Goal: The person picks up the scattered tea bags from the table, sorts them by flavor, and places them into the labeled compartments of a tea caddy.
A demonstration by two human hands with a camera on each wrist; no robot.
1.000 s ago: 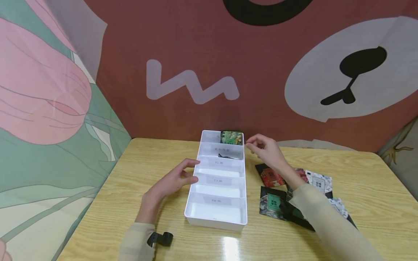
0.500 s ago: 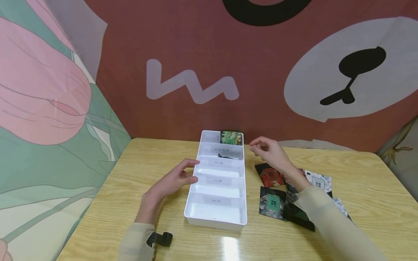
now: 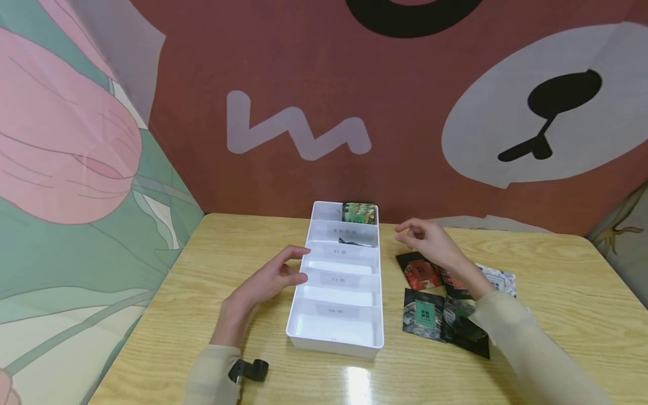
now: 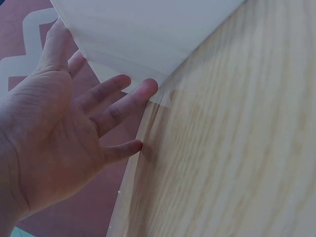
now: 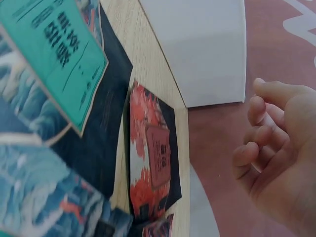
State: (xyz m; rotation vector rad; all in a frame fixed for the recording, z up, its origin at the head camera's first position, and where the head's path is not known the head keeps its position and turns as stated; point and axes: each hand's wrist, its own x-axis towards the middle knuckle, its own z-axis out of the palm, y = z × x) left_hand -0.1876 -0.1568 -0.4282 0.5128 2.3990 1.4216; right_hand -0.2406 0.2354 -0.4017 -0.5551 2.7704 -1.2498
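A white divided box [image 3: 334,347] with labelled compartments stands mid-table. My left hand [image 3: 268,281] rests its fingertips at the box's left side; the left wrist view shows the fingers [image 4: 121,111] spread along the box wall [image 4: 143,44]. Off the box's right side, my right hand [image 3: 430,242] hovers with loosely bent fingers and nothing in them, as the right wrist view shows. A green tea sachet [image 3: 360,214] sits in the farthest compartment. In the second, only a dark edge of a sachet [image 3: 354,243] shows. The three nearer compartments hold nothing visible.
Several tea sachets lie right of the box: a red one [image 3: 422,273], a teal-labelled one [image 3: 424,315], a dark one [image 3: 466,326] and a white-patterned one [image 3: 498,278]. The right forearm partly covers the group. A printed cloth wall [image 3: 283,185] borders the table's back.
My right hand has drawn away from the box toward the right and slightly nearer, over the sachets. The left hand and the box have stayed in place.
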